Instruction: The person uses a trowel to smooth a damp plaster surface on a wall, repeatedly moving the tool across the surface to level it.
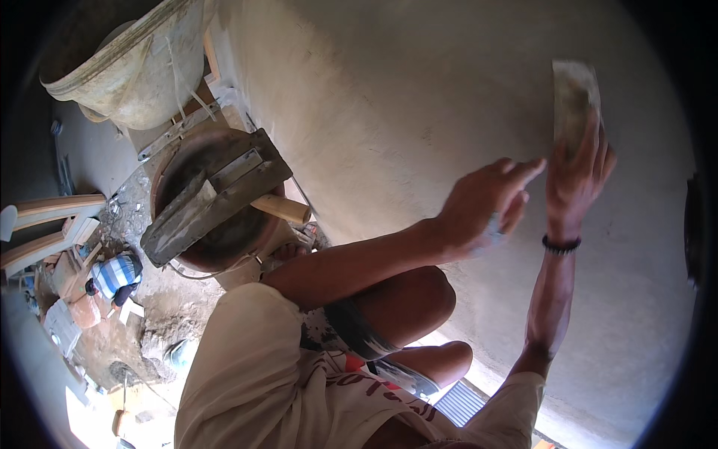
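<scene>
The right hand [576, 168] has its fingers clamped over the lower end of a pale rectangular float [574, 97], which lies against the plastered wall [419, 97], upper end free. The left hand [485, 202] hangs just beside it, index finger out and the others curled; blur hides whether they grip anything. Uneven pressure could tip the float, so that an edge scores the surface, and the left fingertip is near enough to bump the right wrist. Behind the left forearm, a grey board with a wooden handle [280, 208] spans a round basin [247, 232], overhanging its rim; a careless elbow might knock it off. Bare wall leaves room above and right of the float; toward the basin and bucket [149, 82], space is tighter.
</scene>
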Demonstrator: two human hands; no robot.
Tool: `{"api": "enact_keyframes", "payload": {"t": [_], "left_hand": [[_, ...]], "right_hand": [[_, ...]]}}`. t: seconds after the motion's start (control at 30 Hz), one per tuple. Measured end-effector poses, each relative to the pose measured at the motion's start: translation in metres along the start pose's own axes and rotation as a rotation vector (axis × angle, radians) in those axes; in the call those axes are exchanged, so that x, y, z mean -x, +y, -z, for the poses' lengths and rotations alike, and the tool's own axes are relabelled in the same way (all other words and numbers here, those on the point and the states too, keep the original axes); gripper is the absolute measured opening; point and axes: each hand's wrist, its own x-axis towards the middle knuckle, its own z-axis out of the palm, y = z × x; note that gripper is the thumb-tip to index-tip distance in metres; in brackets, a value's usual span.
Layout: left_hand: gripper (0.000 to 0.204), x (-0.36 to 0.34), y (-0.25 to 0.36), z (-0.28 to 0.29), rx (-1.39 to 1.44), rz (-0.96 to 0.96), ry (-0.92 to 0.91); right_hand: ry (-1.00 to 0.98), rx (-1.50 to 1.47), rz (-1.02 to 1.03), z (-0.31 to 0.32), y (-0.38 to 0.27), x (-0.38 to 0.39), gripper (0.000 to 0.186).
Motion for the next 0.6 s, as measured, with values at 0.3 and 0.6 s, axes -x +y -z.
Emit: {"api": "enact_keyframes", "payload": {"t": [0.3, 0.6], "left_hand": [[0.037, 0.048, -0.025, 0.07, -0.007, 0.125, 0.223], [0.033, 0.096, -0.048, 0.137, -0.091, 0.377, 0.334]], "right_hand": [[-0.339, -0.191, 0.523, -0.146, -0.113, 0.079, 0.036], [-0.433, 0.105, 0.443, 0.042, 0.042, 0.079, 0.056]]}}
